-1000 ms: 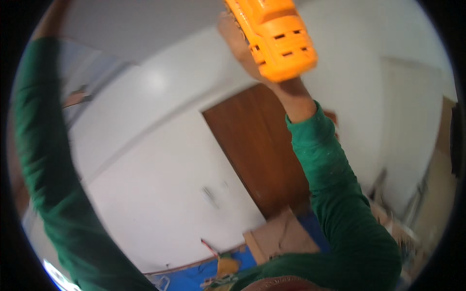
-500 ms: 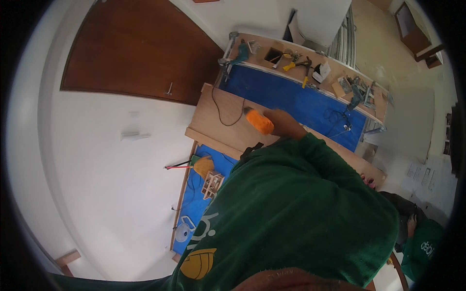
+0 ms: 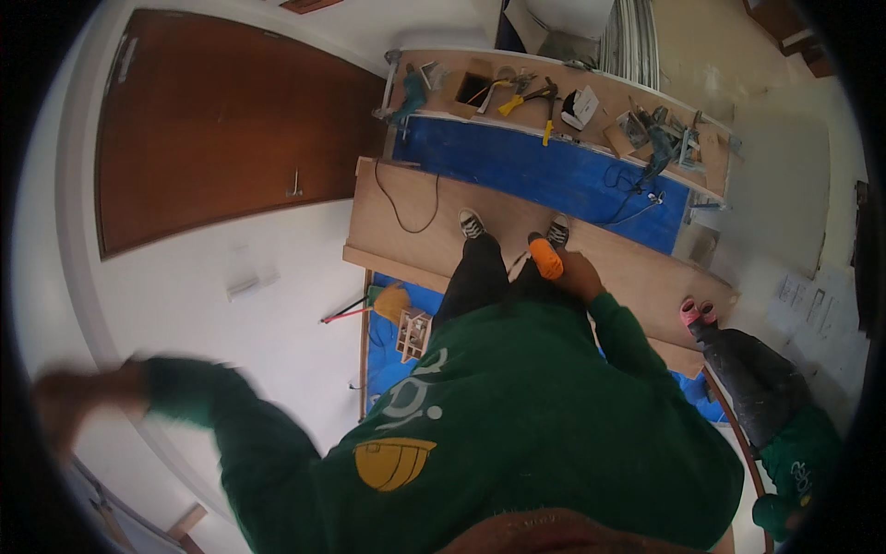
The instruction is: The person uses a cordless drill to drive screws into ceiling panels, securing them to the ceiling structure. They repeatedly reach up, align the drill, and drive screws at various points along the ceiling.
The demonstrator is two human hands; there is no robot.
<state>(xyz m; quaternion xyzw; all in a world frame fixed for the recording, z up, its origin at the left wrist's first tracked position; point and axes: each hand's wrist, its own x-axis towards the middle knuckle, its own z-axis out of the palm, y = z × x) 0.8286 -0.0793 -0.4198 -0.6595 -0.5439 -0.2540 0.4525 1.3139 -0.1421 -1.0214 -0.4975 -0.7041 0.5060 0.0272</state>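
My right hand (image 3: 579,275) is closed round an orange, elongated thing with a dark end (image 3: 546,259), held in front of my legs above the wooden boards (image 3: 406,210). Its exact kind cannot be made out. Out to the far left, my left hand (image 3: 78,402) is raised on a bent arm near the white wall (image 3: 221,342). Motion smears its fingers, so I cannot see whether they hold anything.
Ahead stands a bench (image 3: 591,78) with a hammer (image 3: 549,106), a cardboard box (image 3: 468,90) and teal power tools (image 3: 659,152). Blue sheeting (image 3: 526,157) covers the floor below. A cable (image 3: 406,231) loops across the boards. Another person (image 3: 761,369) is at right; a broom (image 3: 392,301) lies left.
My left arm has swung up and out to the left. My right hand has moved right and closer to my body with the orange thing. My view has shifted, showing my legs and shoes.
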